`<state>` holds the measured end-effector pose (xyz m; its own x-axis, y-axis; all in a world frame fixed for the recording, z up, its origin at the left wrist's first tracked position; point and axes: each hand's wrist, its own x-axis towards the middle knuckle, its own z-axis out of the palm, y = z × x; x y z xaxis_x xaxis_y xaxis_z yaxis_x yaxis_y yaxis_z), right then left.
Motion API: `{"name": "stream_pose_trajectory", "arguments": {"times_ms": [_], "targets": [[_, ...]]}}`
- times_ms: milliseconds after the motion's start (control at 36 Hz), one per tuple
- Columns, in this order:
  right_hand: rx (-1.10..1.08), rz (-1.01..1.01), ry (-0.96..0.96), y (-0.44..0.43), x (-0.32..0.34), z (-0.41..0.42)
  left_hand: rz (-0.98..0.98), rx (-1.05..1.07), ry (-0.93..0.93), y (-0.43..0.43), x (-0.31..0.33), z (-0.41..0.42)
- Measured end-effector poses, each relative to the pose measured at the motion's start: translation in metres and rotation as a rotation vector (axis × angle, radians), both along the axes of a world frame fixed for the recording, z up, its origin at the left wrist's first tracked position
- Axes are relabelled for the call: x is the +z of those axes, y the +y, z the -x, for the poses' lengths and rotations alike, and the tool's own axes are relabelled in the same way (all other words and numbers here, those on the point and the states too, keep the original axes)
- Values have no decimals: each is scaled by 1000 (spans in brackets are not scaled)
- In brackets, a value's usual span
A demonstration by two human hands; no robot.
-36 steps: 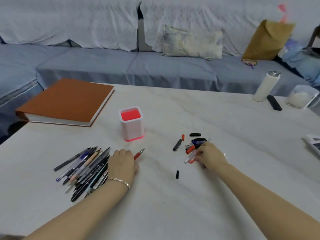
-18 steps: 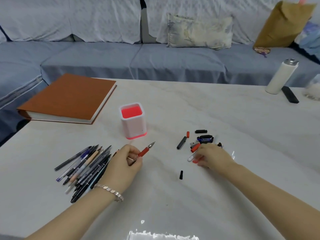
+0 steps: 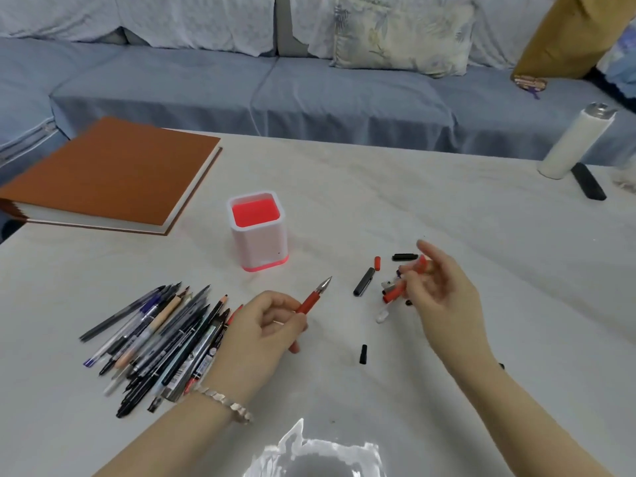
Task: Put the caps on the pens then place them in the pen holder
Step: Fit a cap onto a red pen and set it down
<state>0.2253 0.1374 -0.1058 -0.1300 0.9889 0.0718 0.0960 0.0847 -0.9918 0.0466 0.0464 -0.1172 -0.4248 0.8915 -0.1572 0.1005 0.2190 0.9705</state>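
Note:
My left hand (image 3: 261,330) grips an uncapped red pen (image 3: 312,300) with its metal tip pointing up and right. My right hand (image 3: 438,292) is raised just above the cap pile and pinches a red cap (image 3: 422,264) between thumb and fingers. Below it lie several loose caps (image 3: 392,290), black, red and clear; a black cap (image 3: 364,281) and a small red one (image 3: 377,263) sit to their left. Another black cap (image 3: 363,354) lies alone nearer me. The white pen holder (image 3: 258,232) with a red inside stands behind. A heap of uncapped pens (image 3: 161,339) lies at the left.
A thick orange-covered book (image 3: 110,173) lies at the back left of the white marble table (image 3: 447,208). A white bottle (image 3: 574,142) and a black remote (image 3: 587,181) stand at the far right. A blue sofa runs behind the table.
My left hand lifted the red pen off the table and turned it. My right hand rose from the cap pile holding a red cap.

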Motion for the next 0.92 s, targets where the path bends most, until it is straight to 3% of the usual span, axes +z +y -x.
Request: {"name": "stream_pose_trajectory", "arguments": {"times_ms": [111,222,444,917], "targets": [[-15,259,361,-9,11,9,-20,-19,-64,-3,1,-7],[37,390,484,-16,8,18,-35,-50,-86,-8,3,-11],[101,442,487,-26,-1,26,-37,-78,-101,-15,6,-16],[172,356,303,-47,-3,29,-50,-86,7,-22,7,-16]]}}
